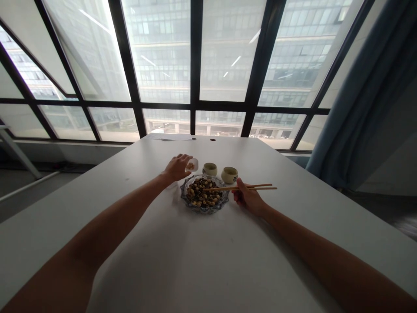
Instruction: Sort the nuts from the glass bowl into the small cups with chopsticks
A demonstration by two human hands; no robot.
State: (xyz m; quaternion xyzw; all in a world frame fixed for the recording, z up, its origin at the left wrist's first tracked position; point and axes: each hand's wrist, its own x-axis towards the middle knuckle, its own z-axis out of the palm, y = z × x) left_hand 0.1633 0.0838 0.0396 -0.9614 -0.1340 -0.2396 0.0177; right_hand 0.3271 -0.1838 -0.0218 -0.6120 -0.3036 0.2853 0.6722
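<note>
Got a blue curtain (355, 98) hanging at right, dark window frames (196, 52) across the back, plus a glassy building (299, 52) outside. Also seeing a white metal frame (19, 153) left of the worktop (202, 261).

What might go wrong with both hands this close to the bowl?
The small dish in the left hand looks tilted, so its bits might spill. The chopsticks reach over loose nuts and seeds and could flick some past the bowl. The right hand looks close to a cup and might bump it.
</note>
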